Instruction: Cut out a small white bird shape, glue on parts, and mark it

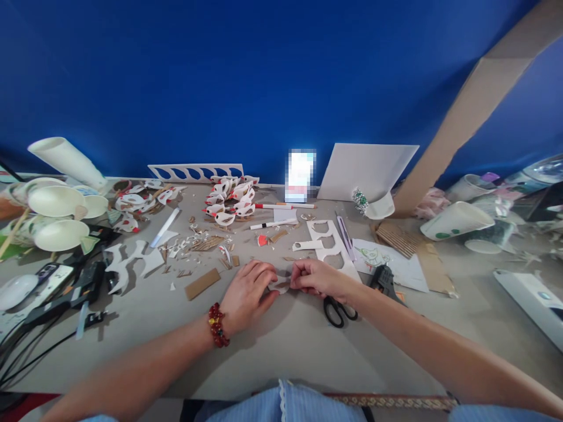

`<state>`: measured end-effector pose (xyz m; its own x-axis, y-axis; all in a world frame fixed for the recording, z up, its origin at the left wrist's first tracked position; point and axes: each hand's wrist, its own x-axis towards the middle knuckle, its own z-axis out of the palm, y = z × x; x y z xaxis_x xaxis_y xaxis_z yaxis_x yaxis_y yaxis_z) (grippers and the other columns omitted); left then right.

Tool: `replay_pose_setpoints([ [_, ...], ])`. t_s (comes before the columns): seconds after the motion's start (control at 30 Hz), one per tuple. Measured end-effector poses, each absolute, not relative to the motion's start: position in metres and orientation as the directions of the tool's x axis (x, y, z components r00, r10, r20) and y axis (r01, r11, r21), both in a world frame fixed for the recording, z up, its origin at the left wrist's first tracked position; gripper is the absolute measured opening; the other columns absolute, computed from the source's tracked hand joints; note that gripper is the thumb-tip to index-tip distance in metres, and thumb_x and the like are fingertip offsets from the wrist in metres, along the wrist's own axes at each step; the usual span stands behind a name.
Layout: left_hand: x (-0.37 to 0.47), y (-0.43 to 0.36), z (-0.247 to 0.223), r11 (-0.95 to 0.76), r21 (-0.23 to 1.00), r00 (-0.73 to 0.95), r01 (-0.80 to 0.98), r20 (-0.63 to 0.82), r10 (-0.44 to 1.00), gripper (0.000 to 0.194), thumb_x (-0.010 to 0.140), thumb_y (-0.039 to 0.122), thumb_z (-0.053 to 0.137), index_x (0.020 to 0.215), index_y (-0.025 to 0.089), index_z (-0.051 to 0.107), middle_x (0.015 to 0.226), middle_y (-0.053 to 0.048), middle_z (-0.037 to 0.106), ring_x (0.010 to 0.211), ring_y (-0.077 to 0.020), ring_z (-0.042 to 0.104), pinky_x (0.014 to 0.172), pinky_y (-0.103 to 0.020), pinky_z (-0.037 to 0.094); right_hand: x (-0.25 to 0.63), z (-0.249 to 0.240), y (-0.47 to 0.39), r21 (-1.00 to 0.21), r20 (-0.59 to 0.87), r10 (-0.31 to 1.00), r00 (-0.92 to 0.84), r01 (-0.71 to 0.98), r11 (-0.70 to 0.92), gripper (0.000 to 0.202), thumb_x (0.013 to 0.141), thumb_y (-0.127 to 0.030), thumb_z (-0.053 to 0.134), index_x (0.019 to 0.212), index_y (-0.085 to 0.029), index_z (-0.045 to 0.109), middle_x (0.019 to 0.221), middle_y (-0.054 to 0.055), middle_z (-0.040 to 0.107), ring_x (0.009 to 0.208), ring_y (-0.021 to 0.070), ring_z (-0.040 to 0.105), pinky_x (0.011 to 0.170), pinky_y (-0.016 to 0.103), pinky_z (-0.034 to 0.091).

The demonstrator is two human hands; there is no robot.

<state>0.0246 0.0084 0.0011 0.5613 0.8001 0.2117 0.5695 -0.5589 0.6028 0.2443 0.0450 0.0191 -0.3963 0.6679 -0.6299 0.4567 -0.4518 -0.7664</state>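
A small white cut-out piece lies between my hands at the table's middle; part of it is hidden by fingers. My left hand, with a red bead bracelet at the wrist, holds its left side between thumb and fingers. At its right edge, my right hand is pinched closed; whether the fingertips grip something else small there, I cannot tell. Black-handled scissors lie just below my right wrist. Beyond the right hand is a white sheet with cut-out holes. A brown cardboard strip rests left of my left hand.
Several white paper birds with red beaks cluster at the back. Markers and cardboard scraps lie in front of them. A glowing phone stands against the blue wall. A glue gun is at right, cables and paper cups at left.
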Motion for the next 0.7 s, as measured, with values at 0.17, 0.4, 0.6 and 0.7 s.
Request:
replay_pose_setpoints([
  [0.17,0.025,0.009,0.001,-0.572,0.581,0.575,0.579,0.207,0.791,0.01,0.086,0.022,0.056,0.095,0.021,0.06,0.105,-0.009,0.062,0.1,-0.0256,0.053,0.091,-0.039,0.039,0.244,0.02,0.045,-0.773,-0.619,0.675,-0.401,0.462,-0.434,0.009,0.068,-0.022,0.063,0.072,-0.019,0.056,0.052,-0.008,0.049,0.038,0.0038,0.033,0.033,0.016,0.019],
  [0.4,0.025,0.009,0.001,-0.59,0.559,0.551,0.583,0.261,0.792,0.007,0.087,0.023,0.056,0.093,0.021,0.059,0.101,-0.008,0.062,0.096,-0.0243,0.053,0.088,-0.039,0.041,0.245,0.025,0.041,-0.797,-0.588,0.692,-0.419,0.449,-0.405,0.008,0.07,-0.023,0.063,0.073,-0.019,0.056,0.051,-0.008,0.047,0.039,0.0043,0.033,0.035,0.017,0.021],
  [0.6,0.026,0.011,-0.001,-0.568,0.613,0.501,0.549,0.302,0.811,0.005,0.088,0.021,0.055,0.086,0.02,0.059,0.097,-0.006,0.061,0.092,-0.0214,0.054,0.084,-0.037,0.043,0.241,0.032,0.034,-0.832,-0.53,0.754,-0.388,0.41,-0.374,0.009,0.07,-0.022,0.063,0.07,-0.019,0.054,0.051,-0.009,0.042,0.043,0.0055,0.031,0.039,0.018,0.021],
  [0.7,0.026,0.012,-0.002,-0.531,0.682,0.468,0.503,0.302,0.831,0.004,0.088,0.02,0.056,0.085,0.02,0.059,0.098,-0.006,0.061,0.091,-0.0204,0.055,0.083,-0.035,0.044,0.24,0.03,0.031,-0.873,-0.455,0.805,-0.38,0.371,-0.317,0.011,0.07,-0.023,0.065,0.067,-0.018,0.055,0.052,-0.008,0.043,0.047,0.0066,0.035,0.044,0.019,0.025],
])
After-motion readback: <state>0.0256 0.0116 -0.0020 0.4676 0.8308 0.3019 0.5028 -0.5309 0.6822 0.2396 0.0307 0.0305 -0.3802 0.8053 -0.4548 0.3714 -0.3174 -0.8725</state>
